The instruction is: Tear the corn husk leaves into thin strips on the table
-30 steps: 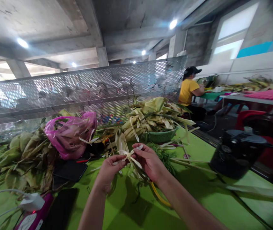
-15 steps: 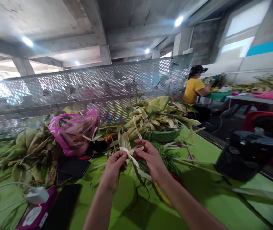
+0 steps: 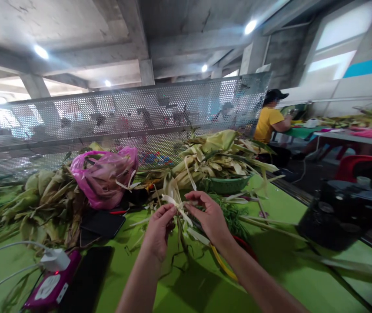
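Observation:
Above the green table (image 3: 280,278), my left hand (image 3: 158,231) and my right hand (image 3: 209,217) pinch a small bundle of pale corn husk strips (image 3: 174,198) between them. Both hands are closed on the strips, thumbs and fingertips pressed together near the bundle's knot. Loose husk ends hang down under the hands. A yellow-handled tool (image 3: 224,265) lies on the table below my right wrist.
A pink plastic bag (image 3: 105,177) and heaps of husks (image 3: 39,204) lie at left, a green basket (image 3: 225,184) piled with husks behind. Dark phones (image 3: 103,223), a pink power bank (image 3: 51,288) with charger at lower left. A black pot (image 3: 342,213) stands right. A person in yellow (image 3: 269,124) sits beyond a perforated metal screen (image 3: 124,117).
Both hands stay on the husk bundle and have shifted slightly right and up in view; the strips have been pulled and turned a little between the fingers.

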Demonstrator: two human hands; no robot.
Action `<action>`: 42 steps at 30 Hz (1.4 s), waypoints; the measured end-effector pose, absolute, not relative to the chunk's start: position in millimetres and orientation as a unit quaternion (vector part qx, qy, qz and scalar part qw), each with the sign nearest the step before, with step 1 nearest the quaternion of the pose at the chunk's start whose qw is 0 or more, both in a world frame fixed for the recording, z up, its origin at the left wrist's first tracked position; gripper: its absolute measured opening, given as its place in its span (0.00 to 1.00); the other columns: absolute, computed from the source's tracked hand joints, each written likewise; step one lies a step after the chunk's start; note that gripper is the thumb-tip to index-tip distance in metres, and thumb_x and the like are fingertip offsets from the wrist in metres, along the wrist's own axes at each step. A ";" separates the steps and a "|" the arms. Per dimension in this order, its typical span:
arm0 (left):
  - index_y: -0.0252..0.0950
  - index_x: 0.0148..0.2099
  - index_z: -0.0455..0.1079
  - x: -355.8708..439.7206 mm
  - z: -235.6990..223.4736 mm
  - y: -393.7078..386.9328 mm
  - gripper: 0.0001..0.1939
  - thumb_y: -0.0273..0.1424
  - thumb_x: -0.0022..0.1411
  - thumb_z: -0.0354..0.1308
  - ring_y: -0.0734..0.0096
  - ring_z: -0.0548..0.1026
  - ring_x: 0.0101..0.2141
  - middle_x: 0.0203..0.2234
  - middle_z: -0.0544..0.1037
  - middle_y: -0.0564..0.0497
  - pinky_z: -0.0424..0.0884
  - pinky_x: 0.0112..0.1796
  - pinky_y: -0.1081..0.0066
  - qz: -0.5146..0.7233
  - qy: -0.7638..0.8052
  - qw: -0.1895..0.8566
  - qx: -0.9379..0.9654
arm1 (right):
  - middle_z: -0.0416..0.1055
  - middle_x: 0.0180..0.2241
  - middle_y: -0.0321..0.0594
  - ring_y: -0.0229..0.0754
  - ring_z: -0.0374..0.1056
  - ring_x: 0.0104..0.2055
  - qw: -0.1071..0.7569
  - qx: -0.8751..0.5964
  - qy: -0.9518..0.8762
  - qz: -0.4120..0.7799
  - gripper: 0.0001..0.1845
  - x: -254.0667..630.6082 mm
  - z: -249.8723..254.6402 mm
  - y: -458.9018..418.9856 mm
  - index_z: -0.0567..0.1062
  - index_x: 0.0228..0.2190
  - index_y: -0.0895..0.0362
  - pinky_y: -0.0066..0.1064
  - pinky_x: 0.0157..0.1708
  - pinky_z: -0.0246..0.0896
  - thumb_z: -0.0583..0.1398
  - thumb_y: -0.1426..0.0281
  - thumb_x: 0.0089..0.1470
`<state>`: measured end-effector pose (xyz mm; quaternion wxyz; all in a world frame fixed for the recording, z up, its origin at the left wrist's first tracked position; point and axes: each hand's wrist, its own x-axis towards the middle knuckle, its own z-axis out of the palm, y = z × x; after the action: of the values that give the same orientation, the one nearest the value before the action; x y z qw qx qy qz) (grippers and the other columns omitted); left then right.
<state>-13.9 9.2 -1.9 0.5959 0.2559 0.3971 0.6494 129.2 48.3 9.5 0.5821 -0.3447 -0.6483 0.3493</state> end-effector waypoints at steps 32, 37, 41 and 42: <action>0.34 0.30 0.68 -5.4 2.8 10.2 0.12 0.37 0.52 0.62 0.82 0.61 0.17 0.19 0.69 0.56 0.57 0.20 0.78 0.672 0.449 0.450 0.381 | 0.73 0.29 0.38 0.41 0.67 0.31 0.588 -0.346 -0.558 0.472 0.07 115.1 2.9 37.3 0.75 0.31 0.55 0.32 0.34 0.62 0.64 0.65 0.50; 0.33 0.33 0.72 -4.5 1.4 10.8 0.10 0.36 0.51 0.62 0.80 0.60 0.18 0.19 0.71 0.55 0.56 0.21 0.77 0.651 0.472 0.426 0.415 | 0.75 0.30 0.37 0.41 0.69 0.34 0.551 -0.331 -0.699 0.312 0.04 126.8 14.5 36.7 0.78 0.30 0.54 0.31 0.38 0.63 0.62 0.68 0.52; 0.35 0.33 0.75 -3.1 2.3 10.6 0.07 0.32 0.50 0.62 0.73 0.69 0.25 0.24 0.76 0.51 0.63 0.28 0.75 0.631 0.467 0.413 0.462 | 0.76 0.31 0.37 0.42 0.71 0.35 0.535 -0.299 -0.751 0.244 0.04 136.0 19.8 40.1 0.78 0.31 0.53 0.32 0.39 0.64 0.61 0.71 0.53; 0.35 0.33 0.76 -2.7 2.8 10.3 0.06 0.31 0.51 0.62 0.71 0.71 0.27 0.26 0.78 0.50 0.65 0.31 0.74 0.627 0.461 0.411 0.474 | 0.76 0.31 0.37 0.42 0.71 0.35 0.534 -0.298 -0.754 0.239 0.04 137.2 20.2 41.0 0.79 0.31 0.52 0.32 0.39 0.64 0.61 0.71 0.53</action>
<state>-2.7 10.3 2.8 0.4114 0.4744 0.4611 0.6269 137.2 41.0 20.2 0.5338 -0.2978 -0.7544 0.2393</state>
